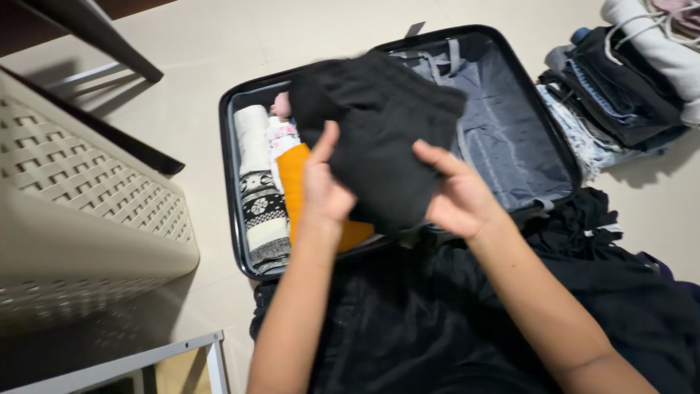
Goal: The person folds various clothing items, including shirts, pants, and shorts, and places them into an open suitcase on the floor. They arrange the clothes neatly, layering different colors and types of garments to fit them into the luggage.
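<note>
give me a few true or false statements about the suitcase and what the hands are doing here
1. Both hands hold a black garment above the open suitcase. True: the left hand and right hand each have a grip on it.
2. The suitcase is zipped shut. False: it lies open on the floor, its grey lining showing.
3. Rolled clothes sit at the left end of the suitcase, among them an orange piece and a white roll. True.
4. The right part of the suitcase is packed full. False: only bare grey lining shows there.
5. A pile of folded clothes lies on the floor right of the suitcase. True.
</note>
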